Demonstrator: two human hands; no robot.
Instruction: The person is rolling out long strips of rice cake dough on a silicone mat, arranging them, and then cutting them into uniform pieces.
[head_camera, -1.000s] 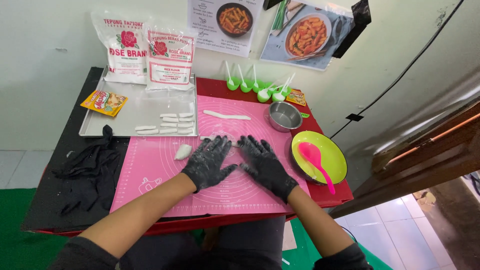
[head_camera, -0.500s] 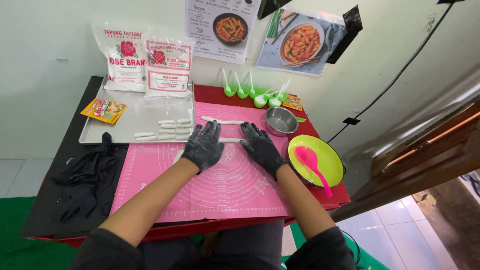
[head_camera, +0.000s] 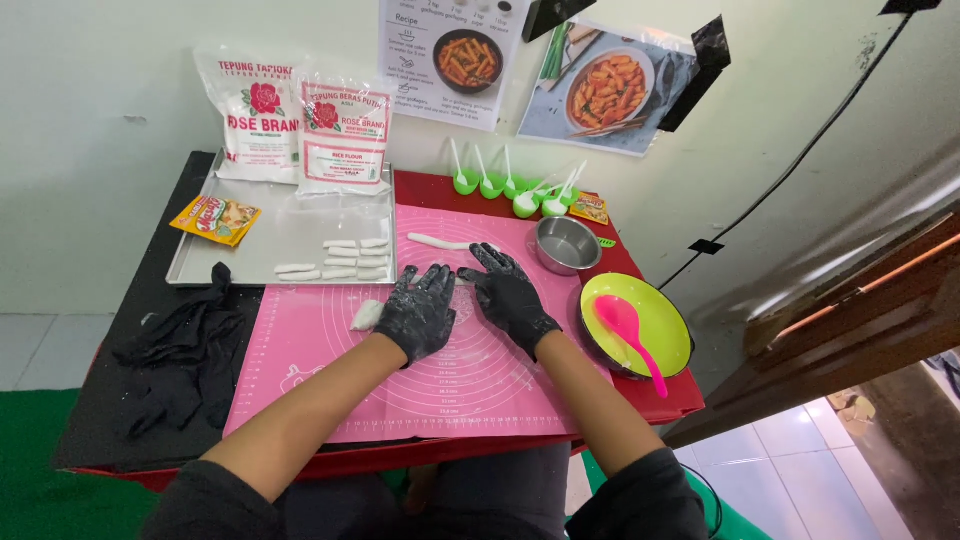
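Both gloved hands — left hand (head_camera: 418, 312), right hand (head_camera: 510, 295) — lie flat, fingers spread, on the pink mat (head_camera: 330, 380). Pale dough lump (head_camera: 366, 315) at 9 o'clock of the left hand. Tray (head_camera: 270, 225) holds cut dough sticks (head_camera: 345, 260) — green bowl (head_camera: 665, 325) holds a pink spoon (head_camera: 628, 335).

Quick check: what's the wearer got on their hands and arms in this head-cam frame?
Both the left hand and the right hand wear black, thin disposable-type gloves dusted with white powder, ending at the wrists. The forearms are bare. Dark sleeves sit bunched around the elbows. No watch, jewellery or cables visible.
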